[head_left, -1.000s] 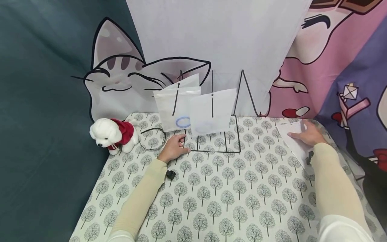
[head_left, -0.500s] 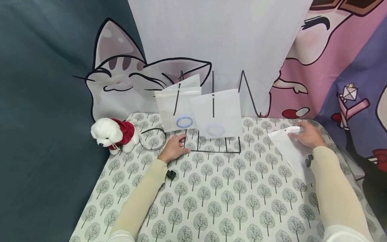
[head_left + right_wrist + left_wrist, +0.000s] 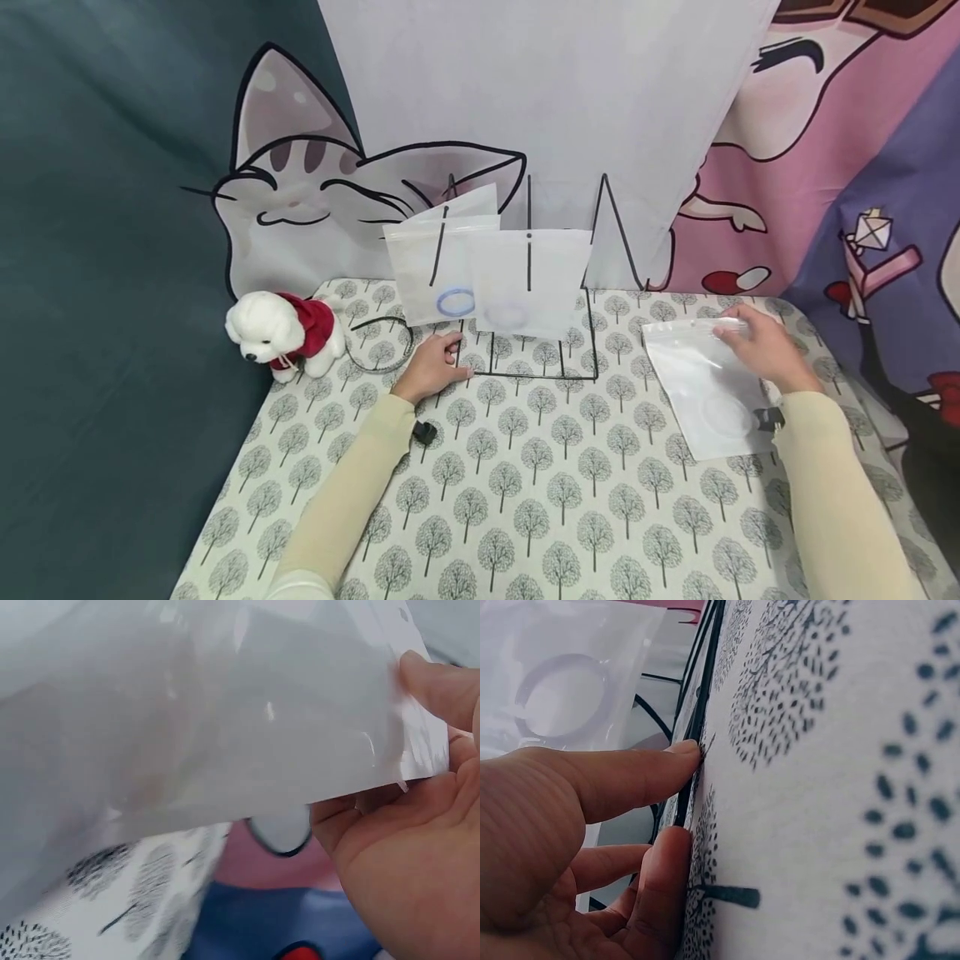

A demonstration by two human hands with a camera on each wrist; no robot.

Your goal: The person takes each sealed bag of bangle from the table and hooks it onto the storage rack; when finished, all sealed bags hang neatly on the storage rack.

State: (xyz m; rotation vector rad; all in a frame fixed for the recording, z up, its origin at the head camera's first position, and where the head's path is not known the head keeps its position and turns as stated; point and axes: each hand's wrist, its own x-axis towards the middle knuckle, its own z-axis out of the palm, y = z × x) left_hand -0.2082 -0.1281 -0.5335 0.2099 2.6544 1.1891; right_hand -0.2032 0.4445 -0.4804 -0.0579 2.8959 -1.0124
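Observation:
My right hand (image 3: pixel 761 346) pinches the top corner of a white zip-lock bag (image 3: pixel 693 392), which hangs over the right side of the table. A pale ring (image 3: pixel 726 414) shows through it, and a small hang hole sits in its top edge. At the front left corner of a black wire display rack (image 3: pixel 525 377), my left hand (image 3: pixel 433 367) holds the base, thumb on the front bar and fingers by the side bar. Several similar bags hang from the rack's prongs: one (image 3: pixel 408 267) shows a blue ring, and the front one (image 3: pixel 551 275) shows a faint ring.
A white plush dog (image 3: pixel 258 329) in a red top sits at the table's left edge. Between it and the rack lies a thin black loop (image 3: pixel 411 337). Printed curtains (image 3: pixel 570 92) hang behind the tree-patterned tablecloth (image 3: pixel 540 500).
My right hand has lifted the bag and brought it left, so more of its face shows. The front hanging bag has swung on its prong. My left hand stays at the rack.

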